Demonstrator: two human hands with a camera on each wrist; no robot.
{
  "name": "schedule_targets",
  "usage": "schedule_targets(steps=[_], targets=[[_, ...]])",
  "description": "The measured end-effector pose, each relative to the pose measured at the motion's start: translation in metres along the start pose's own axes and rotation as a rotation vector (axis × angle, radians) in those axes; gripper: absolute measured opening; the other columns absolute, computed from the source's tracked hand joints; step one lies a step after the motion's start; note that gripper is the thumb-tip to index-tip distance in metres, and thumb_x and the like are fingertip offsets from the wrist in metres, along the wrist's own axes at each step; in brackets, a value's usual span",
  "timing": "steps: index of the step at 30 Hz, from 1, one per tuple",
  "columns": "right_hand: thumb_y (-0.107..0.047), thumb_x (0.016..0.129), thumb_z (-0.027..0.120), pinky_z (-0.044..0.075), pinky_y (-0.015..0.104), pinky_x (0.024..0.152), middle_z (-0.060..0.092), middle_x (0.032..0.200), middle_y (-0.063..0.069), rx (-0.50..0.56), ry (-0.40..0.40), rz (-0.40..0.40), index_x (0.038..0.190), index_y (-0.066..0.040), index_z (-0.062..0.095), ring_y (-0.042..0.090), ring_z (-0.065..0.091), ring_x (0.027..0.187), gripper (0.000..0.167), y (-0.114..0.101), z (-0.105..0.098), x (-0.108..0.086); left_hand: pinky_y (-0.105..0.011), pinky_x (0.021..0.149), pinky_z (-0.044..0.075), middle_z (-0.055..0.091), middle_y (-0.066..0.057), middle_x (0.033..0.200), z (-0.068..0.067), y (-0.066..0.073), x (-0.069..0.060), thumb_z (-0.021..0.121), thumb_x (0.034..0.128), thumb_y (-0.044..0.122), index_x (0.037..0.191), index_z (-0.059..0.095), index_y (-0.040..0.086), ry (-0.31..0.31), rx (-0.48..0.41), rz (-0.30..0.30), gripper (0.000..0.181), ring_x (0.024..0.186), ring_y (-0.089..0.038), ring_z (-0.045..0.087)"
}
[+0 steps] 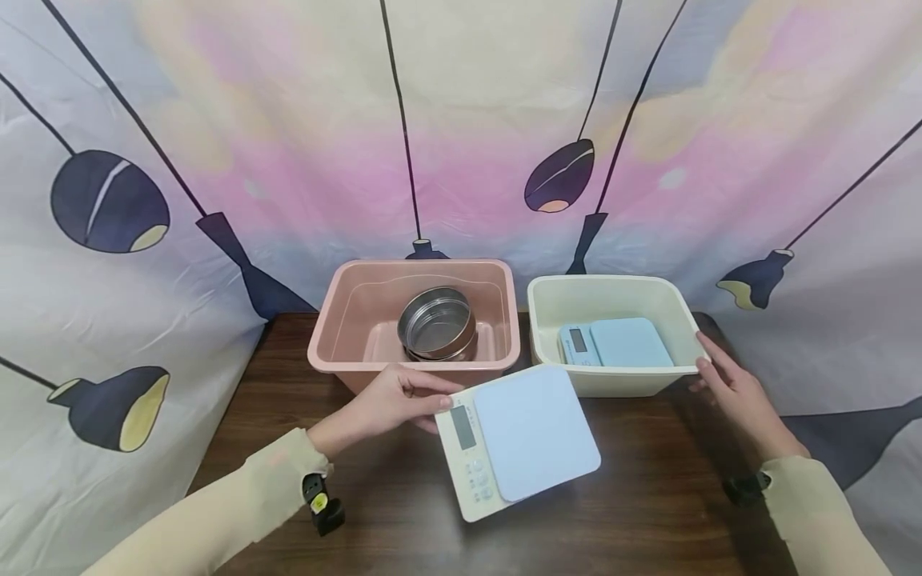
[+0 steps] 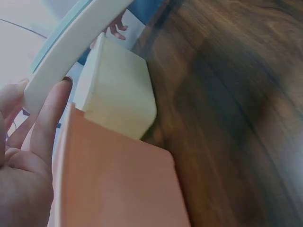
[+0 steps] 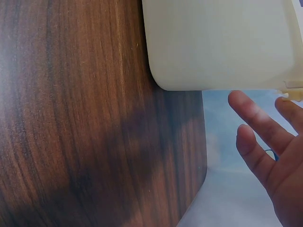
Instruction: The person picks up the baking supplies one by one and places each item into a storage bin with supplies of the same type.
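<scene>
A white kitchen scale (image 1: pixel 536 432) with a pale blue platform is held tilted above the table in the head view. My left hand (image 1: pixel 396 400) pinches it by its upper left corner, near the small display. In the left wrist view, thumb and fingers lie on opposite faces of the scale (image 2: pixel 71 49). My right hand (image 1: pixel 742 392) is at the right end of a cream plastic bin (image 1: pixel 601 382), its fingertips touching the rim. The right wrist view shows that hand's lower fingers (image 3: pixel 258 118) loosely extended beside the bin. Inside the bin lies a light blue kitchen scale (image 1: pixel 630 342).
Left of the cream bin stands a pink plastic bin (image 1: pixel 346 320) holding stacked round metal pans (image 1: pixel 437 324). Both bins sit at the back of a dark wooden table (image 1: pixel 634 496). Behind them hangs a curtain (image 1: pixel 468 120) printed with lamps.
</scene>
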State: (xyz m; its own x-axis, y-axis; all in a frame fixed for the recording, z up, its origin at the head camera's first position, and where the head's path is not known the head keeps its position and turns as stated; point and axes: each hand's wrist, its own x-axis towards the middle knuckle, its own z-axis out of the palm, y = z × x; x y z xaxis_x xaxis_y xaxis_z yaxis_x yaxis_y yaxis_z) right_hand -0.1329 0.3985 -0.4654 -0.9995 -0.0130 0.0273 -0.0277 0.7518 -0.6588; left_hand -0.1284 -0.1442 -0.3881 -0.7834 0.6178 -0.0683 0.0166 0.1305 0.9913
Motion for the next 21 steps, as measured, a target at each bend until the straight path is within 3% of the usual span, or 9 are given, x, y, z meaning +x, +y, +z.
schedule_targets(steps=[8,16,21], targets=[[-0.037,0.114,0.04,0.054,0.025,0.062,0.06,0.125,0.033,-0.002,0.001,0.001,0.168,-0.019,0.017,0.039,0.068,0.097,0.061,-0.002,0.0,0.001,-0.045,0.078,0.067,0.075,-0.023,0.116,0.006,0.018,0.034,0.07,0.0977,-0.001,0.128,0.07,-0.008,0.014,-0.012,0.018,0.031,0.093,-0.025,0.077],[-0.038,0.114,0.039,0.057,0.034,0.067,0.056,0.13,0.034,0.022,-0.024,0.021,0.169,-0.021,0.013,0.047,0.065,0.103,0.062,-0.002,0.0,0.0,-0.045,0.077,0.067,0.077,-0.019,0.109,0.006,0.037,0.075,0.072,0.0979,0.003,0.128,0.071,-0.004,0.061,0.033,0.023,0.031,0.085,-0.027,0.078],[-0.039,0.114,0.038,0.058,0.034,0.067,0.056,0.13,0.034,0.026,-0.033,0.027,0.169,-0.022,0.012,0.046,0.065,0.102,0.063,-0.001,0.0,0.0,-0.026,0.058,0.063,0.079,-0.012,0.109,0.008,0.048,0.099,0.074,0.0987,0.013,0.13,0.074,0.005,0.062,0.051,0.0,0.032,0.086,-0.037,0.077]])
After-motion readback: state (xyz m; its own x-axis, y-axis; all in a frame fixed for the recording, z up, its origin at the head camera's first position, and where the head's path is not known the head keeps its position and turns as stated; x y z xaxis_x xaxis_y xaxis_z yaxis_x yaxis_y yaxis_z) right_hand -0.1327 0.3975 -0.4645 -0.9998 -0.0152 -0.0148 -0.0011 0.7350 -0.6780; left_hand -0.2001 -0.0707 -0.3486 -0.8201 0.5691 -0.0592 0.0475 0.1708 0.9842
